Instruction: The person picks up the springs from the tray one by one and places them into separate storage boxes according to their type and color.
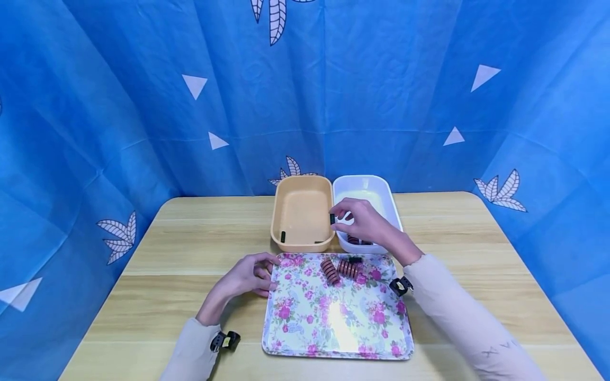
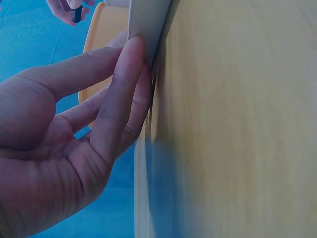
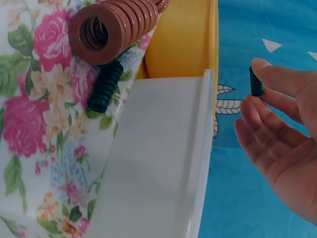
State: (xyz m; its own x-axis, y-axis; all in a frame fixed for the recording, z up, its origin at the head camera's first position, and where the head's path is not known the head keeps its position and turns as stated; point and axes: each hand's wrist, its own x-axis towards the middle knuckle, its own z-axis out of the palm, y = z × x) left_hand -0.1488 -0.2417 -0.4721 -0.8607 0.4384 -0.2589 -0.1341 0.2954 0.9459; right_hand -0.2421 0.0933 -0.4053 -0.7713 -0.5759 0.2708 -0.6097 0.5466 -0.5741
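Observation:
My right hand (image 1: 362,219) pinches a small dark green coil spring (image 3: 256,82) between thumb and fingertips, above where the orange bin (image 1: 305,209) and the white bin (image 1: 392,209) meet. My left hand (image 1: 245,276) holds the left edge of the flowered tray (image 1: 295,333), thumb and fingers at its rim in the left wrist view. On the tray, near its far edge, lie two thick brown coil springs, one tilted (image 1: 330,271) and another beside it (image 1: 348,269). Close behind them is a dark green spring (image 3: 105,87).
Small dark springs lie in the orange bin, one at its near left corner (image 1: 283,236) and one by the near wall (image 1: 318,242). Brown springs (image 1: 352,239) sit in the white bin, partly hidden. A blue curtain (image 1: 381,95) hangs behind the wooden table (image 1: 209,227).

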